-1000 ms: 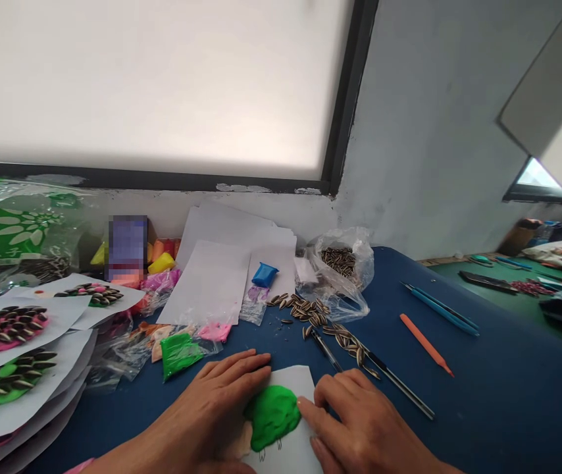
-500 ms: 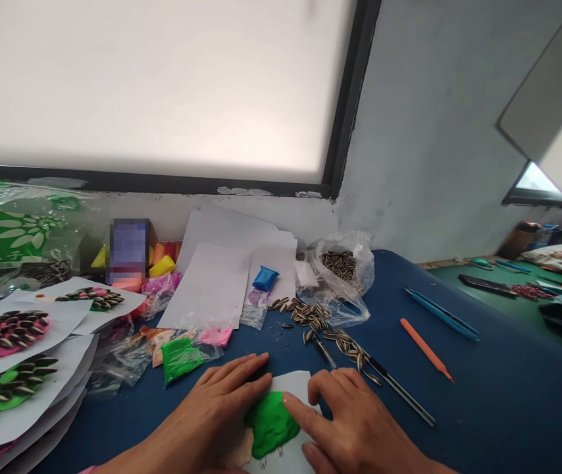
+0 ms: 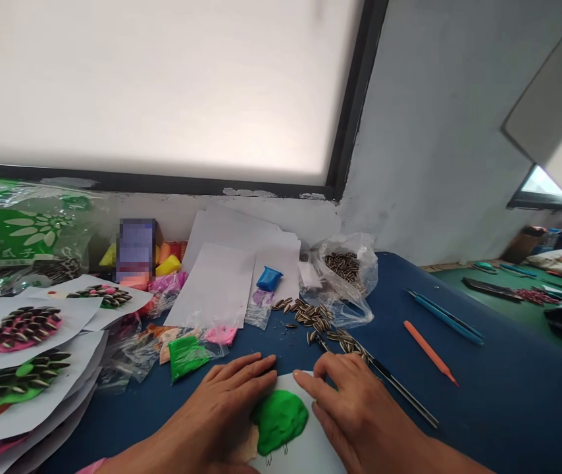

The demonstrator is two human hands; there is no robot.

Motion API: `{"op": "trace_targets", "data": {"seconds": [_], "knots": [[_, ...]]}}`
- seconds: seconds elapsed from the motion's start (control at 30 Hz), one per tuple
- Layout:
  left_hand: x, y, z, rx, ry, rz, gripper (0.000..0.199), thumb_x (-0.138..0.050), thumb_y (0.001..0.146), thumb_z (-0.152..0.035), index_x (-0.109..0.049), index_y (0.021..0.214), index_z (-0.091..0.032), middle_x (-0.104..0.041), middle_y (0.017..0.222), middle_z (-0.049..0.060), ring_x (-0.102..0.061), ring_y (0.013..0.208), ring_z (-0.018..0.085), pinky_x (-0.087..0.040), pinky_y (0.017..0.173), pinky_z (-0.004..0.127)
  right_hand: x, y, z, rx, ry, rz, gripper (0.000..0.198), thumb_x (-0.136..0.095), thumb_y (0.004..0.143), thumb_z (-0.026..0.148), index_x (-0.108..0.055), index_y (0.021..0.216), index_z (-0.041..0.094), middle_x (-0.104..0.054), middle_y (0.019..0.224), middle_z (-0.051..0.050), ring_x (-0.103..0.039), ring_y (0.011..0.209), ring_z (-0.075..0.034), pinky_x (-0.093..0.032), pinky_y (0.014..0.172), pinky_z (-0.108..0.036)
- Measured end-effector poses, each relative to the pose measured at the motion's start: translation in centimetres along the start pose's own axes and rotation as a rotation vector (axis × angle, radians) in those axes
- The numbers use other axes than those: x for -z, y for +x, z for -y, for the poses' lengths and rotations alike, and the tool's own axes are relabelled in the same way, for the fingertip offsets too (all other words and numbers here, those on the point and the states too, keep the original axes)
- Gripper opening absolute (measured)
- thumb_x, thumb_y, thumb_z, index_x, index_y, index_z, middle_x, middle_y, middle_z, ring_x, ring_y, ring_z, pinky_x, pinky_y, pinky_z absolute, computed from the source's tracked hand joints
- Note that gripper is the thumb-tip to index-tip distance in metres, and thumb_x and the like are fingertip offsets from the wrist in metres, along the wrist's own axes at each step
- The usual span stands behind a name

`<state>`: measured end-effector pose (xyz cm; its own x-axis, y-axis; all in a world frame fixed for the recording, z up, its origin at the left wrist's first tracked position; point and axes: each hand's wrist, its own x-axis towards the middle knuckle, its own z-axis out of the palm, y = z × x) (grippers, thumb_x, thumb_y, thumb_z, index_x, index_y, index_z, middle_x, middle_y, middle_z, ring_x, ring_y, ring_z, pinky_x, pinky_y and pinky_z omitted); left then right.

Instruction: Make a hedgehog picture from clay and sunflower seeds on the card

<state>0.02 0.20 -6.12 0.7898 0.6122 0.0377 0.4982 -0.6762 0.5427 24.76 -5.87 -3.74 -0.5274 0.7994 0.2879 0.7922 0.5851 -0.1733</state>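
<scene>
A lump of green modelling clay [image 3: 281, 421] is spread flat on a small white sheet of paper [image 3: 318, 454], above two little legs drawn in line. Beige clay [image 3: 246, 447] touches its left edge, partly covered by my left hand [image 3: 231, 408]. That hand lies over the paper's left side with its fingers stretched out. To the right of the green clay is my right hand [image 3: 355, 408], its index finger extended at the paper's top edge and apart from the thumb. Neither hand grips anything I can see. Sunflower seeds [image 3: 310, 315] lie loose just beyond the right hand.
Finished seed-and-clay pictures [image 3: 19, 388] are stacked at left. Behind stand clay packets [image 3: 189, 355], blank sheets [image 3: 212, 283], a blue packet [image 3: 268, 278] and a bag of seeds [image 3: 343, 266]. Pens [image 3: 404, 392] and an orange clay tool [image 3: 429, 352] lie at right.
My right index finger has moved up off the green clay to the paper's top edge. My left hand stays nearly in place. The view has shifted slightly.
</scene>
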Motion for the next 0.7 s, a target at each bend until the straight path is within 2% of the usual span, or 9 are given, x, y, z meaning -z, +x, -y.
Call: {"op": "trace_targets", "data": {"seconds": [0.2, 0.27, 0.33, 0.43, 0.5, 0.63, 0.7], "knots": [[0.4, -0.2, -0.5, 0.014, 0.015, 0.000, 0.089, -0.076, 0.067, -0.062, -0.042, 0.144, -0.032, -0.038, 0.154, 0.006, -0.034, 0.140, 0.036, -0.032, 0.113, 0.053, -0.8, 0.0, 0.1, 0.006, 0.000, 0.116, 0.040, -0.049, 0.080, 0.012, -0.061, 0.117, 0.019, -0.054, 0.092, -0.010, -0.046, 0.077, -0.021, -0.035, 0.069, -0.034], [0.5, -0.1, -0.7, 0.017, 0.008, 0.003, 0.086, -0.074, 0.070, -0.063, -0.042, 0.144, -0.032, -0.038, 0.154, 0.006, -0.033, 0.141, 0.036, -0.032, 0.113, 0.053, -0.9, -0.1, 0.1, 0.005, -0.018, 0.135, 0.035, -0.050, 0.080, 0.012, -0.063, 0.111, 0.020, -0.053, 0.092, -0.010, -0.045, 0.076, -0.021, -0.034, 0.069, -0.034], [0.5, 0.0, -0.6, 0.016, -0.004, 0.000, 0.086, -0.072, 0.070, -0.066, -0.043, 0.144, -0.033, -0.038, 0.154, 0.005, -0.033, 0.140, 0.037, -0.032, 0.112, 0.054, -0.8, 0.0, 0.1, 0.019, -0.021, 0.099, 0.032, -0.050, 0.080, 0.012, -0.064, 0.108, 0.018, -0.052, 0.091, -0.010, -0.045, 0.077, -0.021, -0.033, 0.068, -0.034], [0.3, 0.1, -0.4, 0.013, -0.017, 0.008, 0.092, -0.073, 0.066, -0.069, -0.042, 0.145, -0.034, -0.036, 0.155, 0.006, -0.032, 0.141, 0.038, -0.031, 0.112, 0.055, -0.6, 0.4, 0.3, 0.035, -0.010, 0.066, 0.042, -0.049, 0.079, 0.009, -0.060, 0.119, 0.018, -0.052, 0.094, -0.010, -0.045, 0.079, -0.021, -0.034, 0.071, -0.035], [0.2, 0.1, -0.2, 0.010, -0.024, 0.013, 0.093, -0.073, 0.066, -0.069, -0.041, 0.145, -0.033, -0.035, 0.155, 0.006, -0.030, 0.142, 0.038, -0.031, 0.113, 0.056, -0.6, 0.6, 0.4, 0.037, -0.002, 0.102, 0.042, -0.050, 0.079, 0.009, -0.060, 0.119, 0.020, -0.053, 0.095, -0.010, -0.045, 0.077, -0.020, -0.034, 0.071, -0.035], [0.2, 0.0, -0.1, 0.028, -0.039, 0.028, 0.095, -0.071, 0.066, -0.071, -0.039, 0.146, -0.033, -0.033, 0.156, 0.007, -0.027, 0.143, 0.039, -0.028, 0.112, 0.060, -0.6, 0.8, 0.5, 0.027, 0.012, 0.169, 0.025, -0.050, 0.081, 0.011, -0.065, 0.100, 0.019, -0.053, 0.093, -0.009, -0.045, 0.077, -0.020, -0.034, 0.069, -0.035], [0.3, 0.0, -0.3, 0.054, -0.038, 0.040, 0.096, -0.072, 0.066, -0.071, -0.038, 0.147, -0.032, -0.031, 0.157, 0.007, -0.027, 0.143, 0.040, -0.027, 0.112, 0.061, -0.5, 1.0, 0.4, 0.011, 0.033, 0.177, 0.029, -0.049, 0.082, 0.008, -0.064, 0.104, 0.019, -0.053, 0.096, -0.010, -0.046, 0.080, -0.020, -0.035, 0.071, -0.035]]}}
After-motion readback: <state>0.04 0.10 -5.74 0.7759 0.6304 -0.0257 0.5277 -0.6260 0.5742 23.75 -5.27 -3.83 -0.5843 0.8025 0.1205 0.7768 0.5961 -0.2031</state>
